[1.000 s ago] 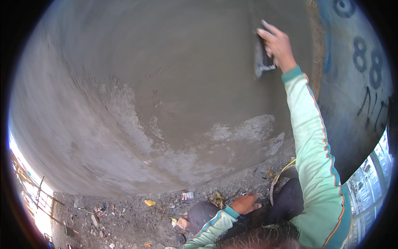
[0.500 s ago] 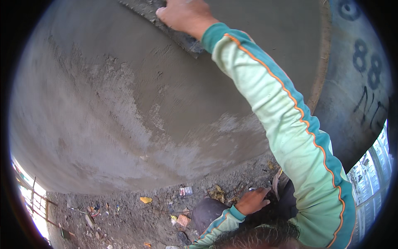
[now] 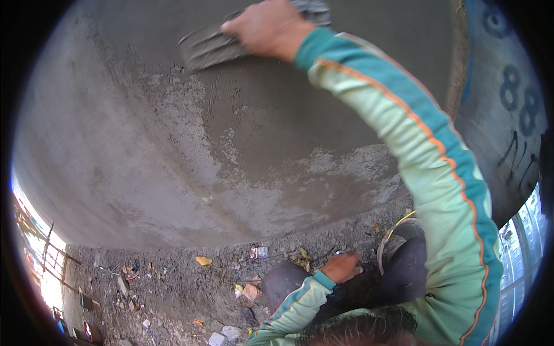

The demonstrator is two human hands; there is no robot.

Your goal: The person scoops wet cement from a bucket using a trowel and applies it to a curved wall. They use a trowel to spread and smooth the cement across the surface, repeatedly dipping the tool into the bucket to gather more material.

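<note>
My right hand (image 3: pixel 271 29) reaches up and grips a plastering trowel (image 3: pixel 210 52). The trowel's flat blade is smeared with wet grey mortar and lies against or very close to the wall (image 3: pixel 277 127). Its handle is mostly hidden under my fingers. The wall's middle and upper part is coated in smooth dark wet plaster, while paler, rougher patches show lower down and to the left. Low down near my knee, my left hand (image 3: pixel 340 268) has its fingers curled. A small shiny bit shows beside it, but what the hand holds is too small to make out.
A bucket (image 3: pixel 398 236) with a yellow handle stands by my right knee. Rubble and litter cover the dirt ground (image 3: pixel 173 288) at the wall's foot. A vertical strip (image 3: pixel 457 57) edges the plaster, with a bare, painted-on grey surface (image 3: pixel 496 144) beyond it. Corrugated sheeting (image 3: pixel 522 248) stands at far right.
My right hand has moved slightly right and down, and the trowel has turned so its blade now points left and downward. More of the bucket shows. The view has shifted a little.
</note>
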